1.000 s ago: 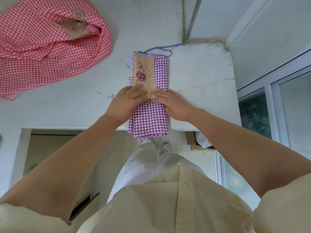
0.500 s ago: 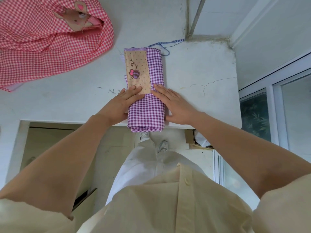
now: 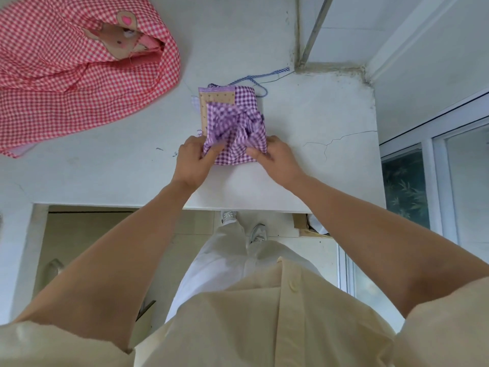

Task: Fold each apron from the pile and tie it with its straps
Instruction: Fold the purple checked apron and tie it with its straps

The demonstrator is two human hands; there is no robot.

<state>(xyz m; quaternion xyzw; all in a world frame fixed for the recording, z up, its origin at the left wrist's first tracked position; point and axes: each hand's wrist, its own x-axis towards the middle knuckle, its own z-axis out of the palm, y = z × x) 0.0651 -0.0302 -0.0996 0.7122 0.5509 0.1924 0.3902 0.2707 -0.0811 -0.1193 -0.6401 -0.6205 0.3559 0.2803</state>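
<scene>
A purple gingham apron with a tan dotted pocket panel lies folded into a narrow strip on the white counter. Its near end is lifted and doubled over toward the far end, blurred with motion. My left hand pinches the left corner of that lifted end, and my right hand pinches the right corner. A blue-striped strap trails from the apron's far end toward the wall corner.
A red gingham apron with a tan animal patch lies heaped at the counter's far left. The counter's front edge runs just below my wrists, with floor and my shoes beneath. A wall and a window frame bound the right side.
The apron slid away from the counter edge. My hands went from pressing flat on its middle to gripping its near end, lifting it and folding it over toward the far end.
</scene>
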